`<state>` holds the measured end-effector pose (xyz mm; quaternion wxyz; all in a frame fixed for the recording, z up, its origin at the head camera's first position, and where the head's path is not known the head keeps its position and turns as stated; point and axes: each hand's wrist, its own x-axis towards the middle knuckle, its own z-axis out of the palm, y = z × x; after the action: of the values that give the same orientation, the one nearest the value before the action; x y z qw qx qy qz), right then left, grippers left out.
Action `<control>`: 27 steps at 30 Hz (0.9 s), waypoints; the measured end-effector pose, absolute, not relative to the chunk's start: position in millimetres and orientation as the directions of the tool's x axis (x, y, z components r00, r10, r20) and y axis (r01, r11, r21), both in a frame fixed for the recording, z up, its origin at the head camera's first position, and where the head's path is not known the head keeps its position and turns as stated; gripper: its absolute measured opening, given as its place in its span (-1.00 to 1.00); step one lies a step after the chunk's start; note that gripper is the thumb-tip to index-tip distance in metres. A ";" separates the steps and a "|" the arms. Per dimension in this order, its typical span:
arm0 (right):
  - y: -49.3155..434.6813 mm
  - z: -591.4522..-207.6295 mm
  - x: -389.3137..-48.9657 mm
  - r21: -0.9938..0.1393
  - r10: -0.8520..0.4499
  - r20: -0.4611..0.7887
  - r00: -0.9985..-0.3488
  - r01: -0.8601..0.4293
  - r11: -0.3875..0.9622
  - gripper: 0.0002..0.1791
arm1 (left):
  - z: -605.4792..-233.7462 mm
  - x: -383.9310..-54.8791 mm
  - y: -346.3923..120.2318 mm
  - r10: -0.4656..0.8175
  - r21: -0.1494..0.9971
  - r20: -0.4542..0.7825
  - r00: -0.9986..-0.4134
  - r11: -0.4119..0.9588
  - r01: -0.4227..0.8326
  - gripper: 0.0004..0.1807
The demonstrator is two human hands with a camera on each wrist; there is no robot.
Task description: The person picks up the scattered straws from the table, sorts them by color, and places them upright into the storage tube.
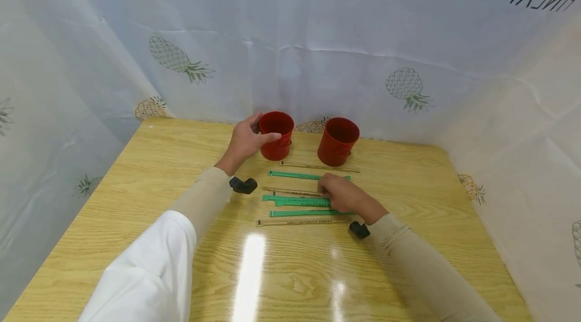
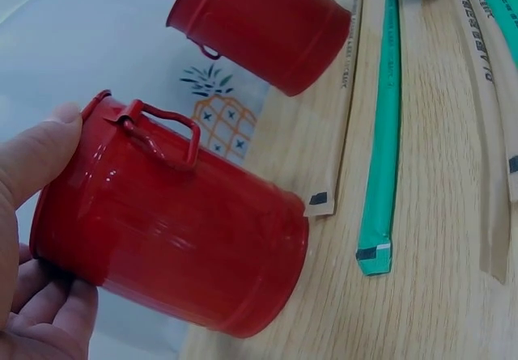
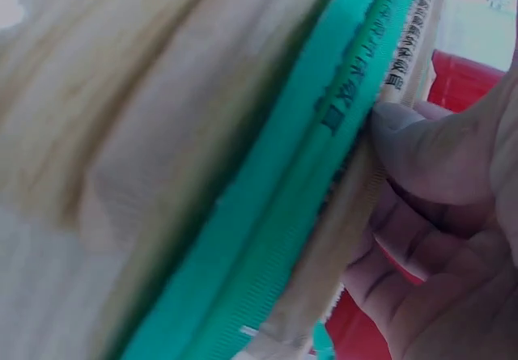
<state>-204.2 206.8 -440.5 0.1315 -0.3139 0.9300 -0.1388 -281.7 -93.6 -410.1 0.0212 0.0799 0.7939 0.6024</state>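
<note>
Pineapple-print curtain (image 1: 290,74) hung at 12 o'clock. L red bucket (image 2: 178,222) clamped near rim by L hand (image 1: 245,141); brown pkt (image 3: 332,251), bucket's 5 o'clock, pinched by R hand (image 1: 342,195). Adj. green pkt (image 3: 259,239) might be dragged along b/c so close.

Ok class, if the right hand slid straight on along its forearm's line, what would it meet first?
Probably the farthest green packet, which the right hand partly hides; the hand's height is unclear, so it might pass over and reach the left red bucket.
</note>
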 end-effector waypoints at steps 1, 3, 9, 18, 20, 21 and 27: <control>206.1 -439.3 -203.6 -0.332 -0.626 -0.163 -0.763 -0.555 0.763 -0.74 | -409.8 -281.6 -93.7 0.151 0.960 0.061 -0.987 0.261 0.099 0.07; 204.4 -437.0 -203.1 -0.314 -0.632 -0.179 -0.754 -0.565 0.763 -0.72 | -409.1 -281.1 -94.1 0.151 0.960 0.057 -0.987 0.262 0.095 0.07; 200.5 -430.2 -201.0 -0.272 -0.654 -0.227 -0.722 -0.597 0.754 -0.73 | -408.5 -280.3 -94.3 0.151 0.961 0.056 -0.987 0.262 0.094 0.06; 207.5 -425.8 -202.0 -0.319 -0.611 -0.239 -0.755 -0.534 0.783 -0.74 | -410.1 -280.1 -94.0 0.154 0.959 0.045 -0.987 0.271 0.086 0.06; 210.3 -422.7 -203.4 -0.355 -0.596 -0.210 -0.775 -0.508 0.785 -0.77 | -410.1 -280.0 -94.1 0.155 0.958 0.050 -0.987 0.271 0.091 0.06; 211.7 -420.8 -204.0 -0.375 -0.592 -0.188 -0.784 -0.500 0.781 -0.79 | -410.1 -279.9 -94.2 0.156 0.958 0.053 -0.986 0.271 0.094 0.05; 217.4 -409.4 -207.0 -0.463 -0.606 -0.053 -0.793 -0.518 0.719 -0.87 | -409.6 -280.6 -94.2 0.149 0.955 0.062 -0.987 0.280 0.102 0.03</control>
<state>-207.0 217.4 -409.4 0.1008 -0.3051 0.9215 -0.2181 -280.6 -94.2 -409.6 0.0199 0.0784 0.7997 0.5950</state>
